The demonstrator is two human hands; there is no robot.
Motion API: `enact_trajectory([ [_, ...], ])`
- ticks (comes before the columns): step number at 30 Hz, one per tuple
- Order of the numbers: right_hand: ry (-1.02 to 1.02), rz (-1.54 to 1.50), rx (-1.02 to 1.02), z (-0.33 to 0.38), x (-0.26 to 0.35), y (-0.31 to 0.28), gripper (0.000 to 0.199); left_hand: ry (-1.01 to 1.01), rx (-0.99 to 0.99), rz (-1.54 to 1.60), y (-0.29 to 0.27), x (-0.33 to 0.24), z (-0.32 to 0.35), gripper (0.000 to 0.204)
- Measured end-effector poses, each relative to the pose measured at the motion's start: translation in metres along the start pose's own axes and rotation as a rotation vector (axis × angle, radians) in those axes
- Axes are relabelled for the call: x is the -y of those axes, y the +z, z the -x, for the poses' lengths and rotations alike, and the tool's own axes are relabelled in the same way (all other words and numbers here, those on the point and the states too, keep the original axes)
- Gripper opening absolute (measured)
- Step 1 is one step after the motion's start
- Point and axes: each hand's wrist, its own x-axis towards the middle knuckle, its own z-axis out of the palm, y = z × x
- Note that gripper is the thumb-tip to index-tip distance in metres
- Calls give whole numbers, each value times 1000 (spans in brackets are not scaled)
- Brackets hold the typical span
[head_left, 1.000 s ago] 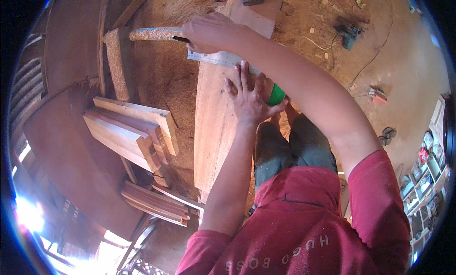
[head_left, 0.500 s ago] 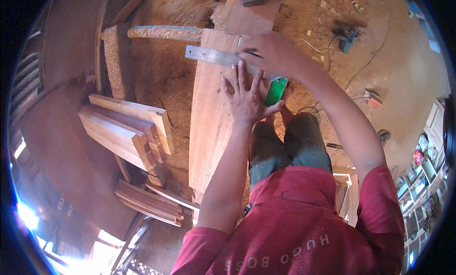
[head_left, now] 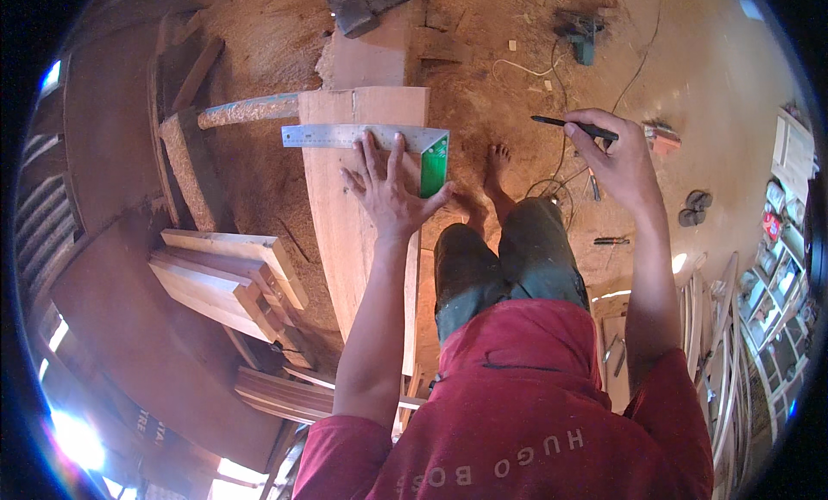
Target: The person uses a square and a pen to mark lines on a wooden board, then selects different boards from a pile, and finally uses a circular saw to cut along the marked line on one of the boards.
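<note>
A wooden board runs lengthwise in front of me. Across it lies a try square with a metal ruler blade, its green stock along the board's right edge. My left hand is spread open over the board, fingertips on the blade and thumb by the green stock. Off to the right, in the air away from the board, my right hand is closed round a black pen, its tip toward the left.
Left of the board are stacked thick timber pieces and a post. A hammer-like tool lies at the far end. Cords and a green power tool are on the dusty floor at right, with sandals nearer.
My right hand has drawn back from the blade to the right, carrying the pen off the board. My left hand remains on the square. The whole view has shifted.
</note>
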Motion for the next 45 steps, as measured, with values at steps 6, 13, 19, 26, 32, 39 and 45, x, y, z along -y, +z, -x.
enact_trajectory([
  [6,37,-87,-65,10,-10,9,23,20,-13,2,2,-1,-7,110],
  [13,30,-84,-87,8,-11,10,24,23,-23,24,6,-4,-31,112],
  [19,-7,-75,-101,5,-16,11,20,29,-41,25,7,-6,-32,111],
  [26,50,-94,-91,1,-14,4,21,26,-52,-10,9,-5,-30,110],
  [32,62,-129,-99,-1,-29,6,20,43,-34,-1,9,-5,-33,110],
  [39,42,-143,-104,-11,-21,13,22,38,-39,12,8,-5,-33,109],
  [45,28,-198,-79,-36,7,25,23,33,-19,17,6,-6,-33,111],
])
